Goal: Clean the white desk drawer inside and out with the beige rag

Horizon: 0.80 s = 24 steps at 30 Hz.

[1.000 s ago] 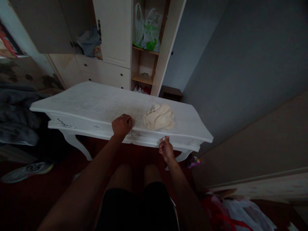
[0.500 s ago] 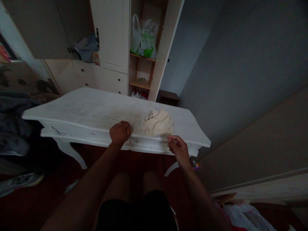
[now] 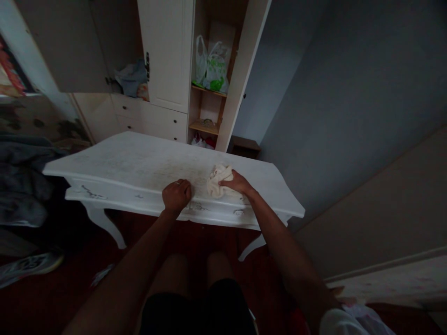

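A crumpled cream cloth (image 3: pixel 217 183) lies near the front edge of the white table (image 3: pixel 132 156), right of its middle. My right hand (image 3: pixel 237 181) is closed on the cloth's right side, thumb in front and fingers over the top. Left of it, my left hand (image 3: pixel 176 194), with a ring on one finger, is curled into a fist and rests on the table's front edge. Dark smudges mark the tabletop around and behind the left fist. The curled fingertips of the left hand are hidden.
Behind the table stands a white wardrobe (image 3: pixel 167 60) with open doors. Plastic bags (image 3: pixel 214 70) sit on its shelf. Dark clothes (image 3: pixel 21 172) are heaped at the left, above a shoe (image 3: pixel 31 269) on the red floor. A grey wall (image 3: pixel 342 93) rises on the right.
My right hand has moved up and left from the table's front edge and taken hold of the cloth. The left fist stays at the edge. The view has tilted slightly.
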{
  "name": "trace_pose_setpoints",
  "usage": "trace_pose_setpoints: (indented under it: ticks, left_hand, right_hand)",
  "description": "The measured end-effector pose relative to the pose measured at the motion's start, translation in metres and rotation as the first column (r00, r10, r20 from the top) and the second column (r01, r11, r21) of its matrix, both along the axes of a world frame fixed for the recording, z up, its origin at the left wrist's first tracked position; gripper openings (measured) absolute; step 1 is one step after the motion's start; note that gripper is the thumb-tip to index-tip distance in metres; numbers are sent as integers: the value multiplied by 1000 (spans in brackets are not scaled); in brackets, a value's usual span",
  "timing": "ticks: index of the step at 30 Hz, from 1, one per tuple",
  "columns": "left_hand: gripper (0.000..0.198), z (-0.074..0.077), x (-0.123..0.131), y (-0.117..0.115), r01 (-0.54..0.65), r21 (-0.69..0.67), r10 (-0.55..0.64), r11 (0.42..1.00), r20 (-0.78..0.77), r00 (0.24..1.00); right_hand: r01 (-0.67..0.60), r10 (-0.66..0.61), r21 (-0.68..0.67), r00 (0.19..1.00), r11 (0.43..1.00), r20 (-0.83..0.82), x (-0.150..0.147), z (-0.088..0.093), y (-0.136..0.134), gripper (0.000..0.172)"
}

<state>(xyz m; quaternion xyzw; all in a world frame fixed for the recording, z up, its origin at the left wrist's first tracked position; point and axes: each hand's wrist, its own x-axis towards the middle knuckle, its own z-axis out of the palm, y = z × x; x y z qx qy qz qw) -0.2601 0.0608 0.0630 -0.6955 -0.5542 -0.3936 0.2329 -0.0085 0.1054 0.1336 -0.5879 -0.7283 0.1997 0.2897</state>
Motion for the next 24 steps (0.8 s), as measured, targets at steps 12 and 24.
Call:
trace_pose_setpoints:
  ticks: [12,24]
  left_hand:
    - [26,5,2,-4,0,-79,1,997,15,1000]
    - [28,6,2,-4,12,-133,-8,991,27,1000]
  right_hand:
    - [-161,159,403,987,901,37,-19,-58,-141,58]
    - [-87,73,476,996,875,47,-24,-131,-166,59]
